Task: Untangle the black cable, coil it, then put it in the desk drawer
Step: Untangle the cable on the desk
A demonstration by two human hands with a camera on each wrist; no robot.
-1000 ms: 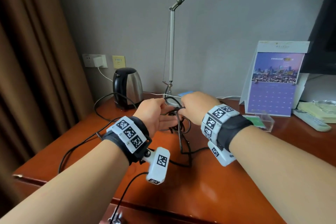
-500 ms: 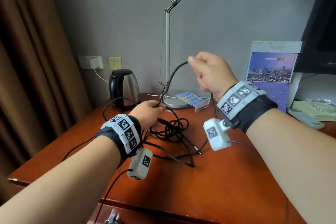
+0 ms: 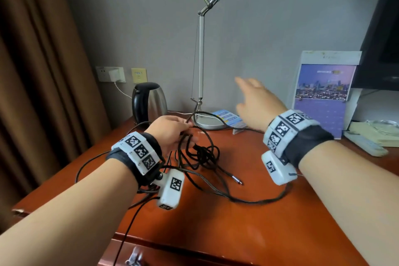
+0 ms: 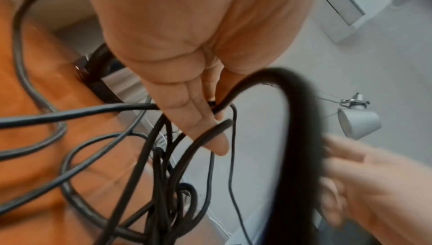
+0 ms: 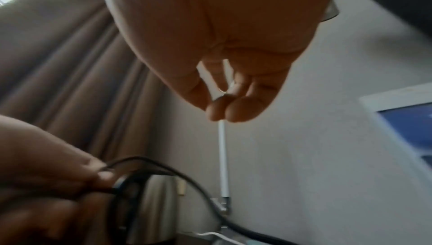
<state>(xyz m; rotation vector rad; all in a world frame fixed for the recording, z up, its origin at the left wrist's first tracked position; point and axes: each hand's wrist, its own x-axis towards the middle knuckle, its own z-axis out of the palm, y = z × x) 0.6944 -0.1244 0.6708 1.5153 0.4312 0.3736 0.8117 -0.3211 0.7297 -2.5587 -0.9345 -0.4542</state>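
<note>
Black cable in left grip

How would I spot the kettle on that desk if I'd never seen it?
Start at the reddish-brown wooden desk and look to its back left corner. Left of the silver lamp base stands the rounded steel kettle with a black handle, the only shiny, bulging vessel there.

Desk bears cable, kettle, lamp, calendar.
</note>
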